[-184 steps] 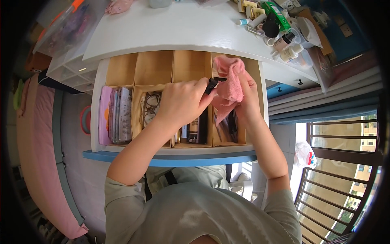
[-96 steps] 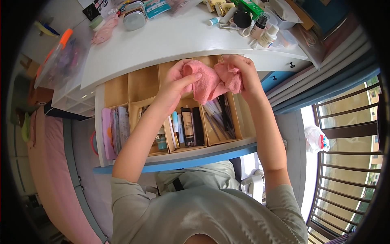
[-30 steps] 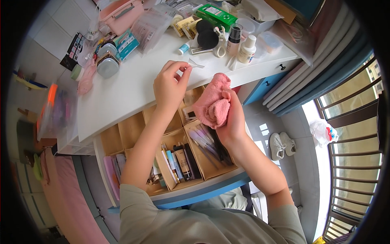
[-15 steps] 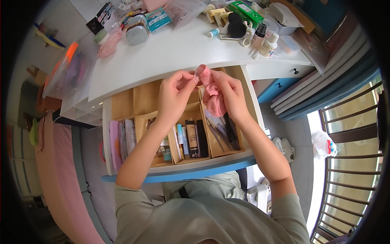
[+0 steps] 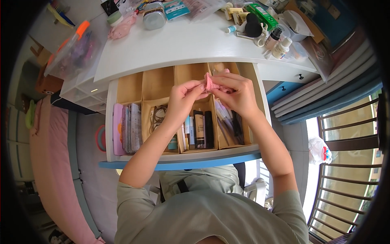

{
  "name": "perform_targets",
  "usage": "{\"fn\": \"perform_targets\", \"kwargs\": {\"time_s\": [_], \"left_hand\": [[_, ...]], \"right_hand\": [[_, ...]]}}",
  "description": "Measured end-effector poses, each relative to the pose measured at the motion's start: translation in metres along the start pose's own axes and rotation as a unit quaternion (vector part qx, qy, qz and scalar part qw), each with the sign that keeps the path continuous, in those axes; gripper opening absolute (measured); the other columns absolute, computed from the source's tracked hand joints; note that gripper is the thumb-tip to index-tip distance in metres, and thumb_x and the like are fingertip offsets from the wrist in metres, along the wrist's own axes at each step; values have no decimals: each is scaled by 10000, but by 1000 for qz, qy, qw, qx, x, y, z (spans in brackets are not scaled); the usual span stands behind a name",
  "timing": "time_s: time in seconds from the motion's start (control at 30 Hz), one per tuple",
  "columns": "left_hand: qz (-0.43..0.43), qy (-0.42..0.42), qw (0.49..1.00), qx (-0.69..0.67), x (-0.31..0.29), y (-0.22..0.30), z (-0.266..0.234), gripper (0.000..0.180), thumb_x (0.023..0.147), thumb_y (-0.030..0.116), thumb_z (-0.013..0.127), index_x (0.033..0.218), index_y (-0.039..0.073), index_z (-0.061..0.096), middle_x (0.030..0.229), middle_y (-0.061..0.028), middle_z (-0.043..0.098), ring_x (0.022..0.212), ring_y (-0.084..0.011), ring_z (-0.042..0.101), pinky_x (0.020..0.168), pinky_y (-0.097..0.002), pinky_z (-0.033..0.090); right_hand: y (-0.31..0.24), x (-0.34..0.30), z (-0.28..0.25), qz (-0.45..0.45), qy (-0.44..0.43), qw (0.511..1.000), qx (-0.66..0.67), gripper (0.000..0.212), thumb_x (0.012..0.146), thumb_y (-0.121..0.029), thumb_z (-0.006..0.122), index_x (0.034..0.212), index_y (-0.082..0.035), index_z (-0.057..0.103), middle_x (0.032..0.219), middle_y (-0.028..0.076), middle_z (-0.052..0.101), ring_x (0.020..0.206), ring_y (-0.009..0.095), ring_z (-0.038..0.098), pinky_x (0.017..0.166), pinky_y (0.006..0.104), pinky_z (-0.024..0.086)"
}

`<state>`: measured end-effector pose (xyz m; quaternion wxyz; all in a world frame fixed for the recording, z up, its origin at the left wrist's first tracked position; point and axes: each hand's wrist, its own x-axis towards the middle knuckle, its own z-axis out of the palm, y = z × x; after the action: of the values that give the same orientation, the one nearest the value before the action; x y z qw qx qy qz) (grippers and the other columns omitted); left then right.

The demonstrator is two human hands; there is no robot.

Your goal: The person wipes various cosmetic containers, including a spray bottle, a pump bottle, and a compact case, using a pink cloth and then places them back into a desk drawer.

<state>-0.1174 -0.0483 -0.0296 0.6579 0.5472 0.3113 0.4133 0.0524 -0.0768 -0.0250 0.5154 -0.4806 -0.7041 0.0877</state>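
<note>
A pink fuzzy cloth [image 5: 209,82], bunched up small, is held over the open drawer [image 5: 183,164]. Its exact kind does not show. On one side my left hand [image 5: 183,94] pinches its edge between thumb and fingers. From the other side my right hand [image 5: 239,94] grips the rest, hiding most of it. Beneath the hands, brown cardboard compartments hold a foundation tube [image 5: 199,128], slim pens and brushes [image 5: 224,116], and a coiled dark cord [image 5: 157,116]. A purple folder-like case [image 5: 118,128] stands at the drawer's left side.
The white desktop [image 5: 178,49] carries a glass jar [image 5: 154,18], a green box [image 5: 262,15], a black round puff-like item [image 5: 253,25] and small bottles [image 5: 281,49]. Curtains [image 5: 325,89] hang at right. Left stands a clear plastic bin [image 5: 75,57] with orange handles.
The pink cloth hung down from my right hand; now it is gathered between both hands. My hands have shifted slightly right and lower. The whole view has tilted a little.
</note>
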Motion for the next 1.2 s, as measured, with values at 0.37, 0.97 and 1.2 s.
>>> {"fn": "perform_targets", "kwargs": {"time_s": [0.37,0.97,1.2], "left_hand": [[25,-14,999,21,-4,-10,-6,190,880,80,569,1001,-56,624,959,-96,648,872,-142,622,810,-272,513],[218,45,962,159,-3,-7,-7,104,819,-25,588,910,-47,633,1069,-136,611,935,-175,613,818,-270,508],[194,39,971,132,-2,-8,-7,118,828,-37,577,928,-46,638,1104,-148,587,963,-164,596,836,-267,499]], "right_hand": [[-7,-2,3,249,-51,925,281,153,824,-75,652,884,63,629,689,65,629,594,81,596,542,197,478],[-10,-2,3,346,-52,862,368,206,786,-102,687,922,48,645,708,58,633,600,99,600,542,221,489],[-16,2,0,252,-55,937,237,185,803,-109,676,847,68,642,665,68,627,605,88,599,532,213,483]]}}
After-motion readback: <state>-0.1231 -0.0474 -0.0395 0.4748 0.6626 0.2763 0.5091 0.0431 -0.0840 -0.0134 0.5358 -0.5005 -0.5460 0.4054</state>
